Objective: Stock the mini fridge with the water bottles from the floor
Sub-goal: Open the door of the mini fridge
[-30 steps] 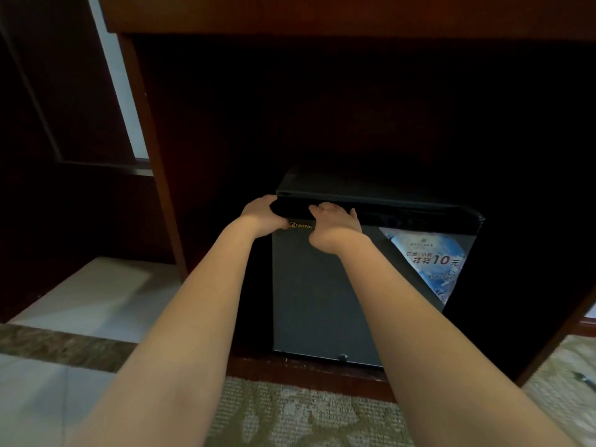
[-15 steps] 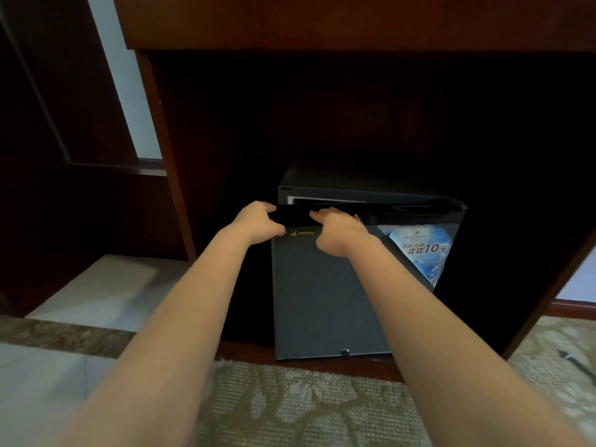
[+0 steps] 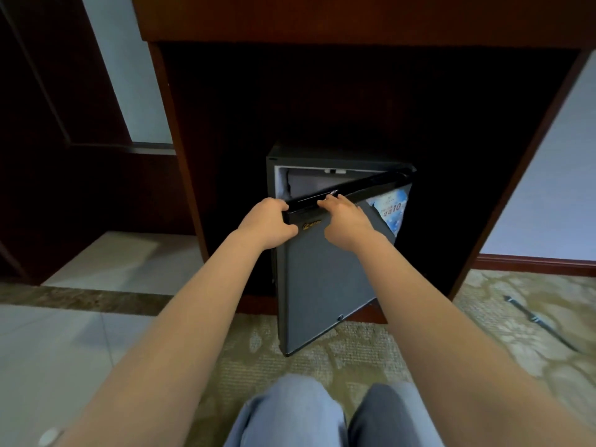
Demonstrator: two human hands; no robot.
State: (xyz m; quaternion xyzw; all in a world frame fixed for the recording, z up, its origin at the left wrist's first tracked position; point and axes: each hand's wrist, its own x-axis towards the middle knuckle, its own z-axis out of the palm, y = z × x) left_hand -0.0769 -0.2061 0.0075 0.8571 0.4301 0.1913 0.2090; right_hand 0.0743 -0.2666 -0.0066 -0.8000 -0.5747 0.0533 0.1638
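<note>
A small dark grey mini fridge (image 3: 274,159) stands inside a dark wooden cabinet recess. Its door (image 3: 322,279) is swung partly open, hinged on the right, with a blue sticker (image 3: 392,211) near its top right. My left hand (image 3: 267,222) grips the door's top left corner. My right hand (image 3: 346,217) holds the door's top edge just to the right of it. A strip of the pale fridge interior (image 3: 309,183) shows above the door. No water bottles are in view.
The dark wooden cabinet frame (image 3: 180,156) surrounds the fridge. Patterned beige carpet (image 3: 251,350) lies in front, pale tiles (image 3: 48,350) at the left. A thin dark metal rod (image 3: 535,321) lies on the carpet at the right. My knees in blue jeans (image 3: 290,414) are at the bottom.
The fridge door has swung from shut to partly open toward me, both hands staying on its top edge. The camera has pulled back and my knees have come into view.
</note>
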